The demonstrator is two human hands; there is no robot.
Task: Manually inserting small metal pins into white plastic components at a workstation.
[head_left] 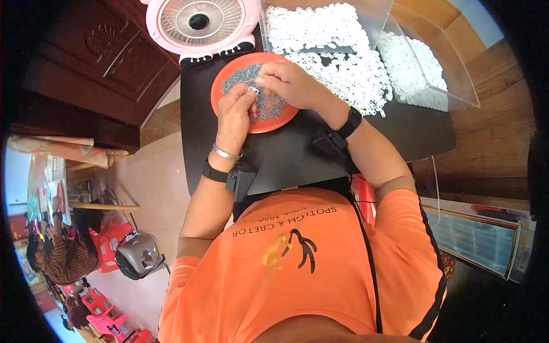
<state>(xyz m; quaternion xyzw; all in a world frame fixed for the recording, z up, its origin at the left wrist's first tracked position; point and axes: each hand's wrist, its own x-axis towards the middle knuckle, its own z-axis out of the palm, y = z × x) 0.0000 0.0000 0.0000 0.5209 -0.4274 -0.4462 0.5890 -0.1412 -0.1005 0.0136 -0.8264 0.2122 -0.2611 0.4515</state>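
Both of your hands meet over the orange plate (229,77) on the black tabletop (297,154): your left hand (235,111) and right hand (289,83) pinch one small white plastic piece (252,89) between fingertips, beside heaped white pieces (349,68)

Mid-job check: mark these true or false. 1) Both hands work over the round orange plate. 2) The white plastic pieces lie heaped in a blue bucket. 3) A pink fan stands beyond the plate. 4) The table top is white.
1) True: the left hand and right hand pinch a small white ring over the round orange plate.
2) False: the white plastic pieces lie by and in a clear plastic bin.
3) True: the pink fan stands there.
4) False: the table is black.
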